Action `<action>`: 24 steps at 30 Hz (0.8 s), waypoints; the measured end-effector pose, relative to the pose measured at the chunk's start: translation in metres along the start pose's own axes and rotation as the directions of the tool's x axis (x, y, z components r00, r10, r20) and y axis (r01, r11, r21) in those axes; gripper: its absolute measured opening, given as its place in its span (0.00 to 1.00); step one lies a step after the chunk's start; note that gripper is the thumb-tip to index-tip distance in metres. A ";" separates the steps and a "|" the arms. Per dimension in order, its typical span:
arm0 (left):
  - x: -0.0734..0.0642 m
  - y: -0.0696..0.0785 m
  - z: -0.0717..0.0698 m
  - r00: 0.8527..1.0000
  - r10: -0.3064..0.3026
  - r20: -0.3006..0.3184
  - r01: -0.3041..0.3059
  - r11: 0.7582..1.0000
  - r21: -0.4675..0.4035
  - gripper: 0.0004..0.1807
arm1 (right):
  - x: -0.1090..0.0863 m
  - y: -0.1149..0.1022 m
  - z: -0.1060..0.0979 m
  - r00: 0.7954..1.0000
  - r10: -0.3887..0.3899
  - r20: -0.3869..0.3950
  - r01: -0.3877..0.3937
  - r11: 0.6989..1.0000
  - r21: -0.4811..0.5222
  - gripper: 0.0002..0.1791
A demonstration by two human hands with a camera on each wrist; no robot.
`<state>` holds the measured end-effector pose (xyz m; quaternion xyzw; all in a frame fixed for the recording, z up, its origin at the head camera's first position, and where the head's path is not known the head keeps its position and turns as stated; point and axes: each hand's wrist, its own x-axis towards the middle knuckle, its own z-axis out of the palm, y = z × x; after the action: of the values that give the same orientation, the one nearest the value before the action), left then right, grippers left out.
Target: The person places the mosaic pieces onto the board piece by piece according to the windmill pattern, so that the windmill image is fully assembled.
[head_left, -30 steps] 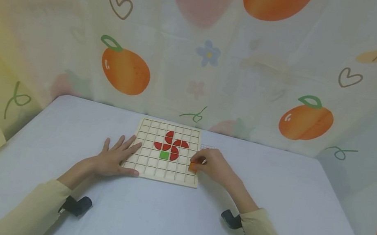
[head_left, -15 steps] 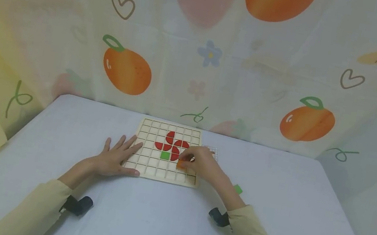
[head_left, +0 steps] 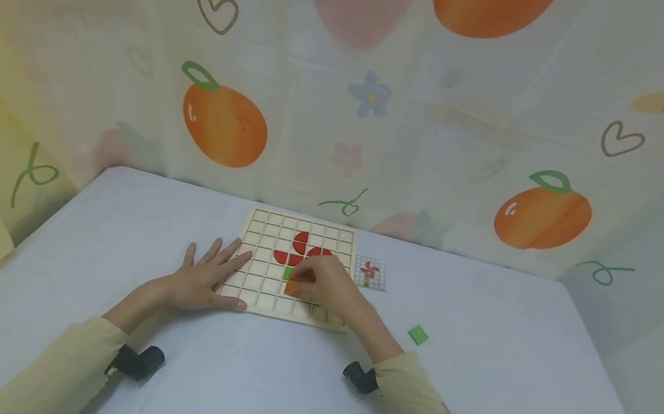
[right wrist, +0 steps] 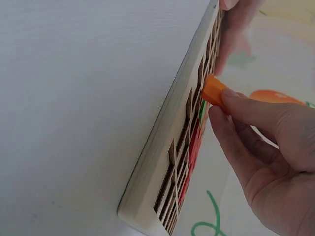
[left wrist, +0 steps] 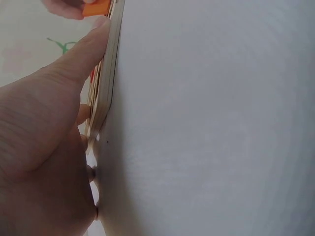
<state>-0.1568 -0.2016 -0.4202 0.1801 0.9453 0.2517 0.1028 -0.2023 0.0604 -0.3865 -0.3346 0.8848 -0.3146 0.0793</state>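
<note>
A wooden grid board (head_left: 254,280) lies on the white table, with several red rounded tiles (head_left: 300,242) set in a pinwheel and a green square tile (head_left: 287,273) just below them. Between thumb and finger my right hand (head_left: 328,285) pinches an orange tile (right wrist: 215,91); it is over the board, at the cell in front of the green tile. In the right wrist view the orange tile looks tilted against the grid. My left hand (head_left: 201,277) rests with spread fingers on the board's left edge, its thumb (left wrist: 88,49) along the near corner.
Right of the board lies a small pattern card (head_left: 371,273) printed with a pinwheel on a grid. A loose green square tile (head_left: 418,335) sits on the table (head_left: 475,377) farther right. A printed cloth (head_left: 306,122) hangs behind the table.
My right hand has moved left across the board with the orange tile, from the right edge to the cell before the green tile. The card and loose green tile are uncovered. The left hand stays put.
</note>
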 end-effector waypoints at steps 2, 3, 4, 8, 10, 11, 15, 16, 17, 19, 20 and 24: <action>0.000 0.000 0.000 1.000 0.002 0.000 -0.002 1.000 0.001 0.54 | 0.002 0.000 0.002 1.000 0.005 0.003 -0.005 1.000 -0.006 0.08; 0.000 0.000 0.000 1.000 0.004 0.001 -0.004 1.000 0.001 0.54 | 0.003 -0.001 0.002 1.000 0.005 0.004 -0.005 1.000 -0.009 0.08; 0.000 0.000 0.000 1.000 0.007 0.000 -0.007 1.000 0.001 0.54 | 0.004 -0.001 0.002 1.000 0.004 0.006 -0.003 1.000 -0.008 0.08; 0.000 0.001 -0.001 1.000 0.013 -0.003 -0.013 1.000 0.002 0.54 | 0.006 -0.003 0.004 1.000 0.018 0.009 -0.018 1.000 -0.004 0.07; 0.001 0.001 -0.001 1.000 0.012 -0.003 -0.012 1.000 0.002 0.54 | 0.007 -0.004 0.005 0.999 0.032 0.011 -0.031 0.999 -0.007 0.07; 0.001 0.002 -0.001 1.000 0.012 -0.002 -0.012 1.000 0.003 0.54 | 0.008 -0.004 0.005 0.999 0.038 0.012 -0.038 0.999 -0.011 0.07; 0.001 0.002 -0.002 1.000 0.007 -0.001 -0.007 1.000 0.009 0.54 | 0.009 -0.006 0.006 0.997 0.070 0.013 -0.069 0.998 -0.013 0.07; 0.001 0.002 -0.002 1.000 0.007 -0.002 -0.007 1.000 0.010 0.54 | 0.009 -0.007 0.006 0.997 0.072 0.012 -0.072 0.997 -0.013 0.07; 0.001 0.002 -0.002 1.000 0.007 -0.003 -0.007 1.000 0.011 0.54 | 0.009 -0.007 0.006 0.997 0.073 0.007 -0.073 0.997 -0.016 0.07; 0.001 0.002 -0.002 1.000 0.007 -0.003 -0.007 1.000 0.006 0.54 | 0.009 -0.008 0.007 0.997 0.075 0.002 -0.075 0.997 -0.026 0.06; 0.000 0.002 -0.002 1.000 0.007 -0.003 -0.007 1.000 0.005 0.54 | 0.009 -0.008 0.008 0.997 0.077 0.001 -0.076 0.997 -0.030 0.07; -0.001 0.001 -0.001 1.000 0.004 0.000 -0.004 1.000 0.006 0.54 | 0.007 -0.008 0.011 0.997 0.071 -0.002 -0.071 0.996 -0.046 0.07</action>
<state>-0.1557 -0.2019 -0.4189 0.1821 0.9457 0.2491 0.1018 -0.1998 0.0455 -0.3897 -0.3044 0.9032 -0.2911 0.0825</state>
